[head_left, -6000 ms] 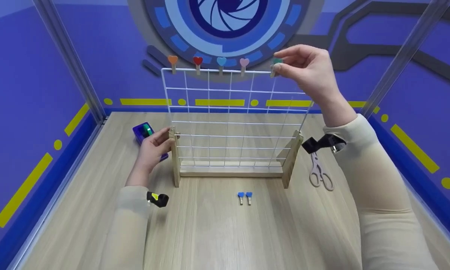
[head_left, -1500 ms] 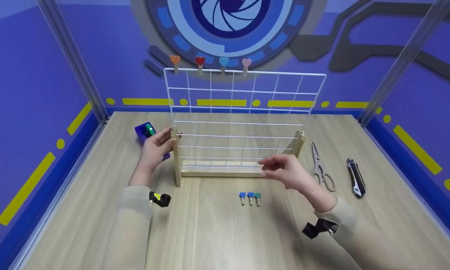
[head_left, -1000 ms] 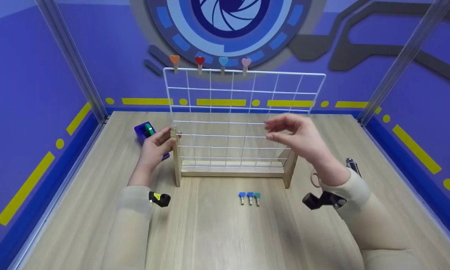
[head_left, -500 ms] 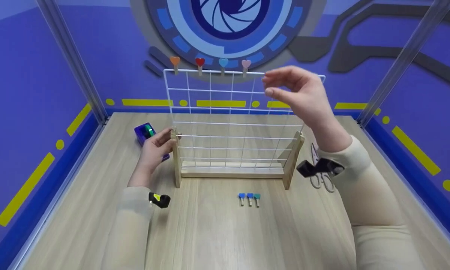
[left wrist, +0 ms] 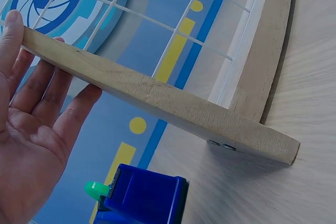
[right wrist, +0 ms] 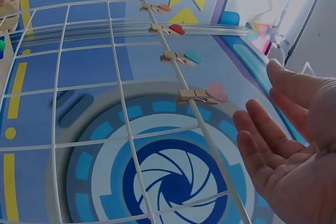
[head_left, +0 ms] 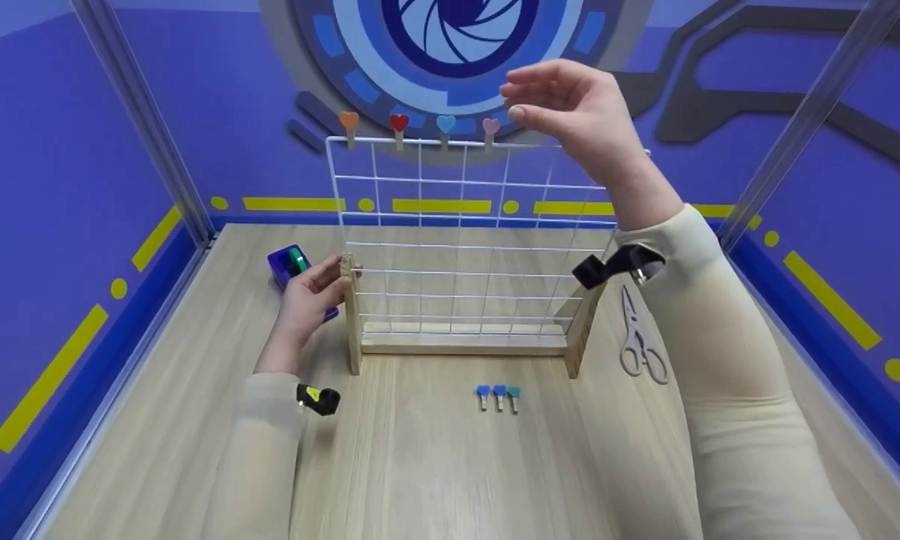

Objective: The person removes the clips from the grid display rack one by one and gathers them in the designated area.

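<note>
Right hand (head_left: 570, 105) hovers open just beside pink heart peg (head_left: 490, 127) atop grid (head_left: 465, 225).

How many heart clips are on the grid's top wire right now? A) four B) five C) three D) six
A: four heart clips, orange, red, blue and pink, sit on the top wire; three more lie on the table.

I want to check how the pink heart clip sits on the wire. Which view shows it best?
The right wrist view: the pink clip is close, its wooden jaws astride the grid's top wire, right hand open nearby. The head view shows it small, beside the hand. The left wrist view misses it.
</note>
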Tool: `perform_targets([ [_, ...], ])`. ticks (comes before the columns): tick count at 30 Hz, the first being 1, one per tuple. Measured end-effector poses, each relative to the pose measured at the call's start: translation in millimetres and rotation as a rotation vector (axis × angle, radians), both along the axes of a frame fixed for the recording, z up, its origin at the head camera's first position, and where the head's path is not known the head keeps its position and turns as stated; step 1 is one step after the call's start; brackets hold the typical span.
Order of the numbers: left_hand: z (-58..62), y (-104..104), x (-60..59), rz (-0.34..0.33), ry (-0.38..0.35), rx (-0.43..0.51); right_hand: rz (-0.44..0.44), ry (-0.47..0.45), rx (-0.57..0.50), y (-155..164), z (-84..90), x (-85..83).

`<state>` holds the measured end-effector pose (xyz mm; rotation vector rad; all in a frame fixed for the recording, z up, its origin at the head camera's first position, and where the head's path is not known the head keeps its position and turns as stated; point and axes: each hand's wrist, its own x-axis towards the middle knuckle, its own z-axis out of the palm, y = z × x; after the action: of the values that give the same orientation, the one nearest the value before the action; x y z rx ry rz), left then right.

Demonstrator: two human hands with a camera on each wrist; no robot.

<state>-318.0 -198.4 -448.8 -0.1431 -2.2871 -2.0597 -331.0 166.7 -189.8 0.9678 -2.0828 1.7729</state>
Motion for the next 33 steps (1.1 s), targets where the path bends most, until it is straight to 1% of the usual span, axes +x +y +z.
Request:
perform_targets([
  [3, 0.0, -0.2, -0.4, 0.003, 0.005, 0.002, -0.016, -0.049, 0.044, -3.4, 2.5, -5.3],
  [8, 0.2, -0.5, -1.0, -0.004, 0.009, 0.005, -0.068, -0.081, 0.169, -6.2, 3.2, -11.0],
  [12, 1.2, 0.2, -0.4, -0.005, 0.003, 0.009, -0.110, -0.117, 0.240, -8.1, 2.6, -12.0],
  [20, 0.6, 0.0, -0.1, -0.014, -0.001, 0.010, -0.185, -0.134, 0.355, -13.3, 1.0, -10.7],
  [27, -0.9, -0.5, -0.3, -0.014, 0.001, 0.019, -0.251, -0.110, 0.451, -16.8, -0.2, -10.1],
  [29, -0.8, -0.4, -0.1, -0.010, 0.002, 0.023, -0.270, -0.112, 0.463, -17.0, -0.3, -10.1],
  [33, -1.4, -0.4, -0.7, -0.006, 0.007, 0.024, -0.293, -0.110, 0.452, -17.4, -1.2, -10.2],
])
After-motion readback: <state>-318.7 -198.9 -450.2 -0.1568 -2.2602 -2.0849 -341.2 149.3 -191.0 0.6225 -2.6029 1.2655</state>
